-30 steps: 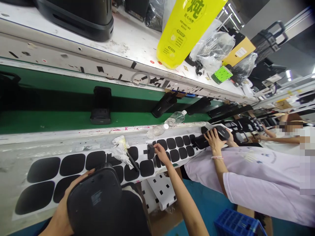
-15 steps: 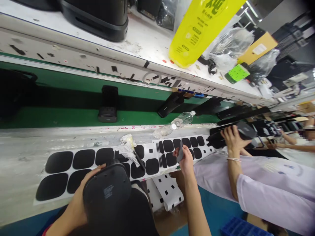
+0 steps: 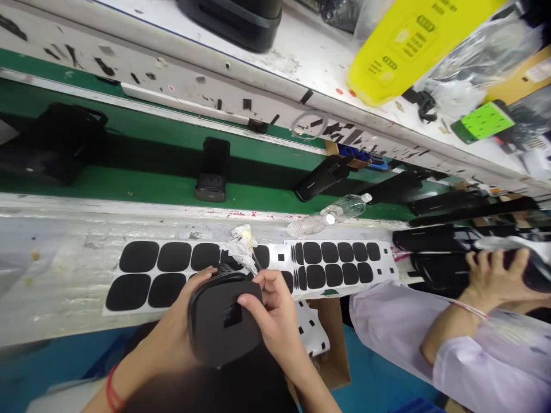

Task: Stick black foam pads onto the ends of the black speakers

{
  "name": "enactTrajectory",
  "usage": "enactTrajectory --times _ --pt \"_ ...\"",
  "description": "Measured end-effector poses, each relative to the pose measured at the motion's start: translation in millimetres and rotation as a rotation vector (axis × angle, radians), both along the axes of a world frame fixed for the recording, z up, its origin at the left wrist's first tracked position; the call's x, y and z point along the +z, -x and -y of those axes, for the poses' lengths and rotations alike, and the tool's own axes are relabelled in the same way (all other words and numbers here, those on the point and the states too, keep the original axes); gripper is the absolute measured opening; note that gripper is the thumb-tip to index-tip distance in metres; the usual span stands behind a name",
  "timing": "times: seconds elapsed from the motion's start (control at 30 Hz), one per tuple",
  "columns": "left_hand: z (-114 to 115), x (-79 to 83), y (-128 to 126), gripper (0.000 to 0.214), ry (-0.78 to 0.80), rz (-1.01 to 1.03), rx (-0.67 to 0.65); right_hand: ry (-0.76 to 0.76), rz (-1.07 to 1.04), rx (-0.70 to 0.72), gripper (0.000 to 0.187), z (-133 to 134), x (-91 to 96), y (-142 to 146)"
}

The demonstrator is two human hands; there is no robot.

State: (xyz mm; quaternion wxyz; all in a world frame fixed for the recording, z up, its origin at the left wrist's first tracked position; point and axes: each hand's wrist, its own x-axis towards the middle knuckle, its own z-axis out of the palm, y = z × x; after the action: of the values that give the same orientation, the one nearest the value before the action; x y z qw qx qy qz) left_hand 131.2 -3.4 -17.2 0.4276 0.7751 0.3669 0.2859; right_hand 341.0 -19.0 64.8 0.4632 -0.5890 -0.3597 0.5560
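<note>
My left hand (image 3: 178,335) grips a black plastic housing (image 3: 221,321) from its left side, holding it over my lap at the bench edge. My right hand (image 3: 271,310) rests on the housing's right edge, fingers pressing a small black pad against its top face. Just beyond lies a white backing sheet of black rounded pads (image 3: 172,272), and a second sheet of smaller pads (image 3: 340,264) sits to its right. A crumpled white cloth with a dark tool (image 3: 241,249) lies between the sheets.
A green conveyor (image 3: 129,189) runs behind the bench with black parts (image 3: 212,169) on it. Two clear bottles (image 3: 329,212) lie at its edge. A co-worker's hand (image 3: 491,275) in a light sleeve handles black parts at right. A yellow bag (image 3: 413,46) stands on the upper shelf.
My right hand came back from the pad sheet with a small black pad and now presses it on the housing. The housing rose closer to the bench; the view shifted right.
</note>
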Motion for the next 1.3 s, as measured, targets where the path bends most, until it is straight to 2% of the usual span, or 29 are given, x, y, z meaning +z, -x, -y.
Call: enactTrajectory --times 0.07,0.13,0.27,0.43,0.53,0.67,0.77,0.83,1.1,1.3 --pt "3 2.7 0 0.138 0.073 0.007 0.007 -0.004 0.018 0.017 0.026 -1 0.7 -1" --pt "6 0.5 -1 0.146 0.133 0.083 0.072 -0.006 0.053 0.039 0.025 -2 2.0 -1" --pt "9 -0.7 -6 0.133 0.142 0.159 0.16 0.009 0.146 0.062 0.025 -4 3.2 -3" --pt "3 26.6 -16 0.108 0.276 0.108 0.12 0.021 0.155 0.081 0.026 -14 4.7 -10" --pt "-2 36.2 -17 0.112 0.371 0.101 0.076 -0.002 0.161 0.093 0.024 -20 7.1 -13" --pt "-7 25.9 -16 0.13 0.469 0.209 0.011 -0.048 0.21 0.093 0.021 -22 7.4 -13" --pt "-10 16.2 -18 0.114 0.475 0.378 0.02 -0.087 0.221 0.095 0.021 -20 5.8 -12" --pt "-11 15.2 -19 0.1 0.469 0.437 0.033 -0.124 0.247 0.091 0.019 -19 4.9 -11" --pt "-13 34.6 -19 0.075 0.555 0.391 0.077 -0.221 0.303 0.084 0.021 -21 4.4 -8" --pt "-14 37.0 -18 0.067 0.574 0.378 0.074 -0.238 0.316 0.078 0.021 -21 3.8 -6"
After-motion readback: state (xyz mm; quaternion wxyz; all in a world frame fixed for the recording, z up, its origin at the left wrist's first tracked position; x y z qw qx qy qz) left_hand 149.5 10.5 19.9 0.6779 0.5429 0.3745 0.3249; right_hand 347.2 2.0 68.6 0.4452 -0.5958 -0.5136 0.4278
